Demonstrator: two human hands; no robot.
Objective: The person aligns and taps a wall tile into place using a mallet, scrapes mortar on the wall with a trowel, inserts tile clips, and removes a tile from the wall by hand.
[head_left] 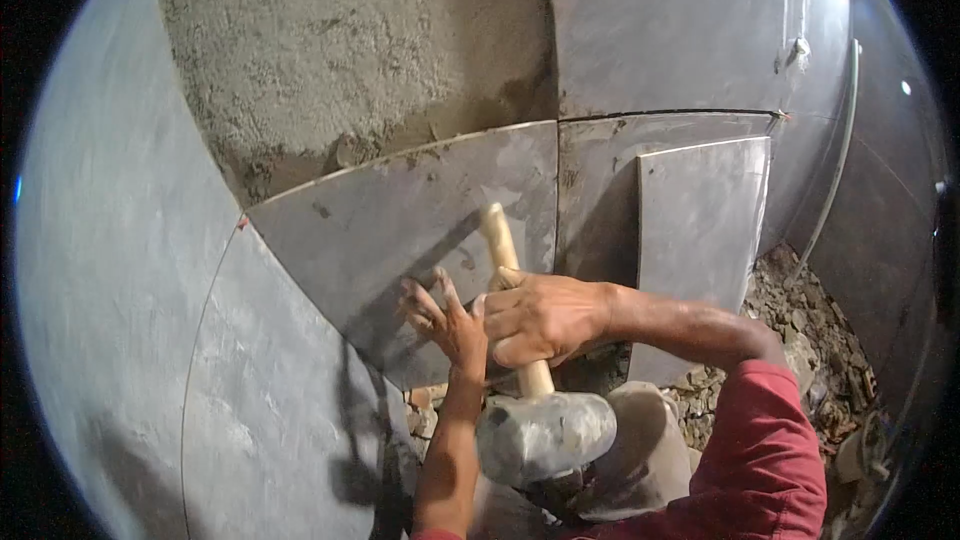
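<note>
My right hand (548, 316) is wrapped round the wooden handle (498, 232) of a mallet. The mallet's thick, grey-smeared head (548, 437) hangs below the hand, and the handle's free end points up. To its left, my left hand (445, 320) has its fingers spread against or just over a grey tile (400, 230) on the wall. The two hands are close together at the wrist and knuckles. Along the tile's upper edge are bits of mortar.
Rough mortar (340, 30) covers the wall above the tile. Large grey tiles line the left wall (110, 190) and upper right (690, 20). A cut tile piece (700, 230) leans at the right. Rubble (810, 340) lies on the ground. A pale hose or pipe (845, 155) runs down the right.
</note>
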